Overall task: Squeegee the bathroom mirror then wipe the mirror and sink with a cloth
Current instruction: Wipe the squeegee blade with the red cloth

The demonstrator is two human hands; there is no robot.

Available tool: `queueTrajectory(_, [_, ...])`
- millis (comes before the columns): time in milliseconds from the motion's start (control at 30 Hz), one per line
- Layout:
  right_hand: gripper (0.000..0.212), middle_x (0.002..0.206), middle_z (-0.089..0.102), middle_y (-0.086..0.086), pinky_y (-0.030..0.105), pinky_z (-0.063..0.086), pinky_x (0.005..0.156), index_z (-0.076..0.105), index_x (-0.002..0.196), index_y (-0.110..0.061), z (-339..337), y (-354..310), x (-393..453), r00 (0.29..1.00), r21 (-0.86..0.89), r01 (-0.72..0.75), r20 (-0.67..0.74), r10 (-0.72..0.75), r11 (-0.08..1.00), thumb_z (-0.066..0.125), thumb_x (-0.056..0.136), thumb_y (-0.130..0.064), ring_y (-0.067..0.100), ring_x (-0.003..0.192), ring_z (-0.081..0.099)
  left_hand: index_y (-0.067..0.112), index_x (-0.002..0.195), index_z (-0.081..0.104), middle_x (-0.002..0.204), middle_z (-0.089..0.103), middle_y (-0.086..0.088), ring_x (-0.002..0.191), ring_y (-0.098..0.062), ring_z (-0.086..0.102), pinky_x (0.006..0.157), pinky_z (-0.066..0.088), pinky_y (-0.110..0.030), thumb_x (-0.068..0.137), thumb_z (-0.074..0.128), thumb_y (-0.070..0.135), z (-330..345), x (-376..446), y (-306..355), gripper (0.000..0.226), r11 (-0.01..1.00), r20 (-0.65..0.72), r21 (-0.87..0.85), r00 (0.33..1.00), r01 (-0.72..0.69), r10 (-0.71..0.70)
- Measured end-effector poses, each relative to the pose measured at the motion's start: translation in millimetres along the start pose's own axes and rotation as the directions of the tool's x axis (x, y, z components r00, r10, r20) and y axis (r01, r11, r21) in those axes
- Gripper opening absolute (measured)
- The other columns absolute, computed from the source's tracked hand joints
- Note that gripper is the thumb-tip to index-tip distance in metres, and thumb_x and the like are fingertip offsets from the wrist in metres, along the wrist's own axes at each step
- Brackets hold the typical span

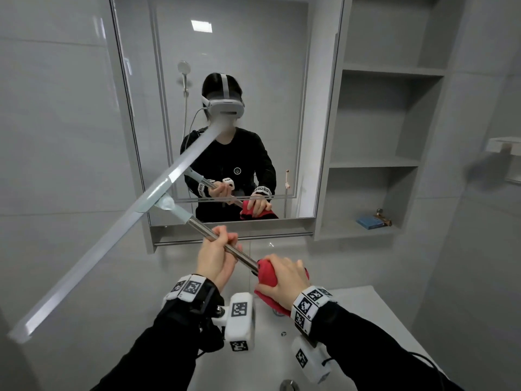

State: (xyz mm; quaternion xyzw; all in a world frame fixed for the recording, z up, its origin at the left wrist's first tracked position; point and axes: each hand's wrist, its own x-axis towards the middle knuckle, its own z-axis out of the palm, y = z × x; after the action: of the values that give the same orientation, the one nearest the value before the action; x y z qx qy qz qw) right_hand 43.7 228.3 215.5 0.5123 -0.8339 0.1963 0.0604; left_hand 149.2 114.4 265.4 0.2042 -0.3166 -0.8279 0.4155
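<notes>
Gripping the squeegee (118, 230) pole, your left hand (215, 256) curls round the metal shaft at centre. Your right hand (287, 280), toward 4 o'clock, clasps a red cloth (266, 273) round the pole's end. The long blade slants from 8 o'clock up across the mirror (253, 66). The sink (366, 320) lies at 5 o'clock.

One cam only, head-worn, so no second view to overlap. Looks fwd and down from standing height, squarely facing the mirror (225, 66), close in. Wide-angle: straight edges bow toward frame borders. Takes in both hands near bottom centre, left hand (215, 256) and right hand (287, 277), with the sink (366, 320) directly below. Shelves (380, 165) to the right. Cam itself appears reflected in the glass, probably the white headset (224, 104).
</notes>
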Motion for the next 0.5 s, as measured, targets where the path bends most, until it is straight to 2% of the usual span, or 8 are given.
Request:
queueTrajectory(167, [0.058,0.122,0.056,-0.01,0.035,0.028,0.097,0.044,0.122,-0.029,0,16,-6,1.0,-0.113,-0.001,0.02,0.004,0.994,0.06,0.076,-0.06,0.016,0.115,0.049,0.023,0.078,0.049,0.06,0.057,0.005,0.064,-0.006,0.057,0.069,0.042,-0.034,0.099,0.043,0.016,-16,12,26,0.023,0.996,-0.052,-0.075,0.998,-0.037,0.033])
queueTrajectory(233, [0.056,0.123,0.055,-0.009,0.037,0.029,0.097,0.044,0.123,-0.029,1,22,-7,0.999,-0.17,0.003,0.044,0.004,0.986,0.058,0.078,-0.059,0.017,0.115,0.048,0.023,0.082,0.051,0.052,0.059,0.009,0.057,-0.002,0.06,0.07,0.043,-0.034,0.099,0.043,0.018,-22,15,30,0.019,0.995,-0.07,-0.089,0.997,-0.048,0.042])
queueTrajectory(400, [0.055,0.124,0.054,-0.004,0.039,0.029,0.097,0.042,0.126,-0.024,6,34,-10,0.998,-0.306,0.01,0.067,0.011,0.952,0.052,0.084,-0.057,0.02,0.114,0.048,0.023,0.087,0.053,0.05,0.058,0.01,0.071,-0.005,0.059,0.074,0.045,-0.033,0.099,0.044,0.02,-29,19,28,0.015,0.993,-0.087,-0.103,0.995,-0.059,0.05])
queueTrajectory(500, [0.049,0.124,0.055,-0.002,0.04,0.028,0.095,0.042,0.125,-0.021,10,37,-10,0.998,-0.351,0.03,0.06,-0.01,0.936,0.05,0.087,-0.051,0.02,0.113,0.047,0.021,0.086,0.051,0.055,0.059,0.007,0.077,-0.009,0.061,0.083,0.045,-0.033,0.099,0.045,0.02,-26,17,20,0.015,0.99,-0.105,-0.112,0.992,-0.086,0.074])
